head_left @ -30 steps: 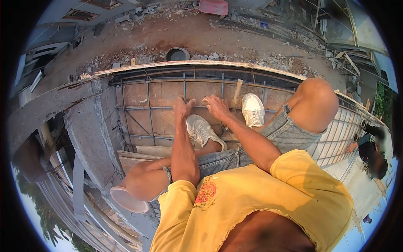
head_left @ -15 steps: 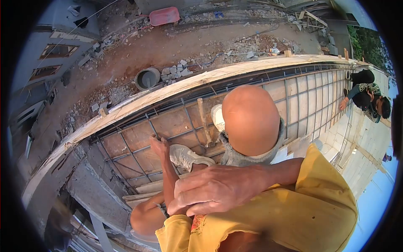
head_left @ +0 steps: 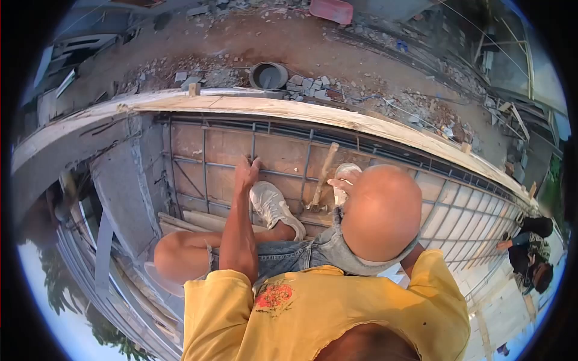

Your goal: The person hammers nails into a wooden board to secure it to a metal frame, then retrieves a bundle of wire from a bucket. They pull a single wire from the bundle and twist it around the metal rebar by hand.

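Observation:
My left hand (head_left: 245, 173) is closed around a bar of the rebar grid (head_left: 205, 174), right at a crossing. Only part of my right hand (head_left: 347, 179) shows past my bare right knee (head_left: 383, 207); its fingers are stretched out over the light shoe (head_left: 341, 195) on my right foot. Between my hands a hammer (head_left: 326, 171) lies across the bars, wooden handle pointing away from me and head near my feet. My left shoe (head_left: 272, 207) is planted on the grid below my left hand.
A wooden formwork edge (head_left: 265, 107) borders the grid, with rubble ground far below it. Down there sit a round tub (head_left: 268, 76) and a red wheelbarrow tray (head_left: 331, 11). At left stands a concrete beam (head_left: 129, 180). Another person (head_left: 530, 256) bends over the grid at far right.
My right hand has moved from across my chest to beyond my right knee, by the shoe. The view has turned; my left hand stays at the bars.

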### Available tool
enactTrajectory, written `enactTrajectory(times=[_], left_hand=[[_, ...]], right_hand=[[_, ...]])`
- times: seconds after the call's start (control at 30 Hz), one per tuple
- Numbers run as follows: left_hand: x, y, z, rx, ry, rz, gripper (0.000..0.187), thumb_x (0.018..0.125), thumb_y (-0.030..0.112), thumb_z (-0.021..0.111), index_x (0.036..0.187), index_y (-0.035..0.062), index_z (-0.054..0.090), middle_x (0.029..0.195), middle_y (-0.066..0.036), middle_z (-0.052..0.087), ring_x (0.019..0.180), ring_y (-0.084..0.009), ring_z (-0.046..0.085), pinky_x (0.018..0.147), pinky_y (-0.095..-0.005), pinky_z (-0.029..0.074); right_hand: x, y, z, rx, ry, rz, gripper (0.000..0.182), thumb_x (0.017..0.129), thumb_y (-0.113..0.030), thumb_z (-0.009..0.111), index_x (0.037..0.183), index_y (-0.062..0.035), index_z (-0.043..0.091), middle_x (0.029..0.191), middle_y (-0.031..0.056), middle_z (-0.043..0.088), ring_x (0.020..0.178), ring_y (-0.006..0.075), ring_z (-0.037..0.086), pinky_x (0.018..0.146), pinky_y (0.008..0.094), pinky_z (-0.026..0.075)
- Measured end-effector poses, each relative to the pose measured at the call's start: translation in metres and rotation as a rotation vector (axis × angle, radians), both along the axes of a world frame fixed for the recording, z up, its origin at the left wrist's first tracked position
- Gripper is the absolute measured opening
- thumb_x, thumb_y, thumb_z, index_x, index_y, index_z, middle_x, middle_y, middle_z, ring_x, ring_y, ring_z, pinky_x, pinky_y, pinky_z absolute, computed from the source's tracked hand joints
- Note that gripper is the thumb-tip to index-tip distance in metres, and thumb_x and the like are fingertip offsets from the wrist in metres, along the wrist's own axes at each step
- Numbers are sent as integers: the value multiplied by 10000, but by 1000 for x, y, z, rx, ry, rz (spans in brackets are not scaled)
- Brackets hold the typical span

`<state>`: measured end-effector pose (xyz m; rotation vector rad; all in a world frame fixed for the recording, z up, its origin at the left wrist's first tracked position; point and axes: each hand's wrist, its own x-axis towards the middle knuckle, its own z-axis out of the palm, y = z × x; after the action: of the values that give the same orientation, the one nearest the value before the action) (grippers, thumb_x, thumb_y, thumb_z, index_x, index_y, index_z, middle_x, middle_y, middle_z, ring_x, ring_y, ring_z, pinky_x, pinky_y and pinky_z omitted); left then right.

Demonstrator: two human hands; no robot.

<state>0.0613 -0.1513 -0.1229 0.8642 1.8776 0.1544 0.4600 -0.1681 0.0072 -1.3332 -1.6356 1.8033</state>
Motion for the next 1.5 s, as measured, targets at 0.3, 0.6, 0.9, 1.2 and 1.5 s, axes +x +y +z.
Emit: enactTrajectory(times=[0.3, 0.6, 0.9, 1.2, 1.5], left_hand=[[57, 38, 251, 837, 36, 277, 581, 904, 138, 687, 1426, 51, 446, 1452, -209, 451, 1307, -388, 476, 1093, -430, 404], [-155, -222, 382, 877, 1211, 1031, 447, 977, 166, 605, 1380, 7, 495, 1339, -174, 530, 1230, -284, 523, 1021, -414, 438], [-164, -335, 333, 92, 1074, 367, 511, 953, 329, 633, 1414, 148, 511, 1287, -139, 624, 1239, -314, 550, 1131, -525, 282], [-159, -306, 319, 118, 1239, 343, 265, 1006, 174, 518, 1217, 132, 673, 1142, -115, 693, 1068, -305, 656, 1118, -549, 318], [-309, -343, 333, 329, 890, 697, 223, 919, 117, 594, 1099, 32, 696, 873, -158, 721, 757, -241, 696, 719, -357, 526]], right_hand=[[-76, 34, -66, 972, -158, 964, 368, 792, -138, 613, 1157, -165, 652, 1148, 49, 591, 1113, 262, 546, 1014, 444, 383], [-57, 44, -82, 887, -216, 1228, 220, 761, -209, 712, 961, -127, 668, 954, 63, 615, 1005, 260, 557, 849, 370, 474], [-72, 147, 69, 175, -381, 823, 356, 872, -363, 717, 876, -29, 596, 688, 99, 514, 643, 231, 493, 625, 374, 417], [-116, 254, 176, 237, -67, 148, 252, 938, -319, 686, 947, -114, 540, 668, -78, 387, 503, -1, 332, 430, 190, 272], [-131, 246, 169, 28, -180, -80, 249, 966, -332, 661, 1029, -117, 551, 655, -70, 406, 479, 24, 382, 441, 198, 333]])
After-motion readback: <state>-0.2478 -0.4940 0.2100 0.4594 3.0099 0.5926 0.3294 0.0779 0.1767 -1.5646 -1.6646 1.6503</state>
